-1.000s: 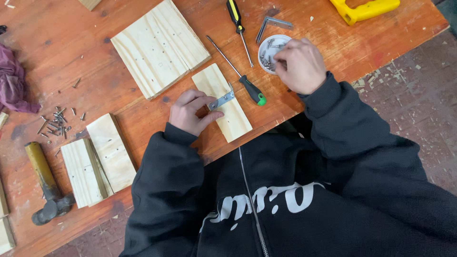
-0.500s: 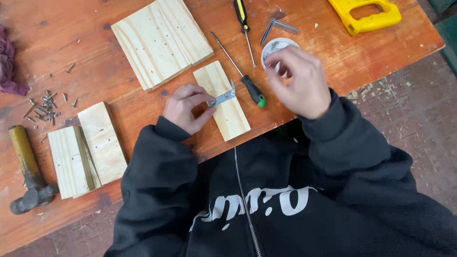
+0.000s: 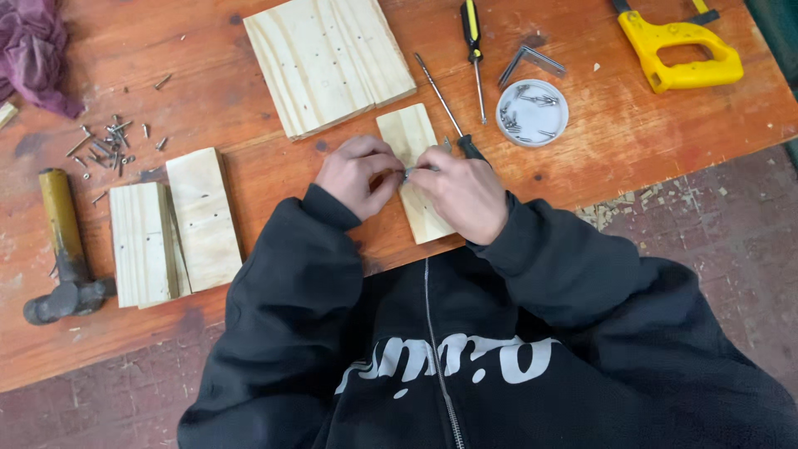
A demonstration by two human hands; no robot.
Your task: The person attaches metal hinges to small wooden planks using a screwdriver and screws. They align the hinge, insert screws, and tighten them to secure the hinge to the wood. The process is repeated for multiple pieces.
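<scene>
Both hands are meeting over a small pine block [image 3: 409, 133] on the counter [image 3: 249, 179]: the left hand [image 3: 356, 173] is pinching a small metal piece [image 3: 413, 172] against the wood, seemingly to steady it, while the right hand [image 3: 464, 193] is closing its fingertips on the same piece. A green-handled screwdriver [image 3: 446, 112] is lying just right of them.

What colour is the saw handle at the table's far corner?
Bright yellow; the saw handle shows clearly in the head view.

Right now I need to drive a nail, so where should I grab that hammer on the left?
Grip the hammer by its yellowish handle, near the far end. It lies lengthwise with the dark head toward the table edge, and its left side is bare.
</scene>
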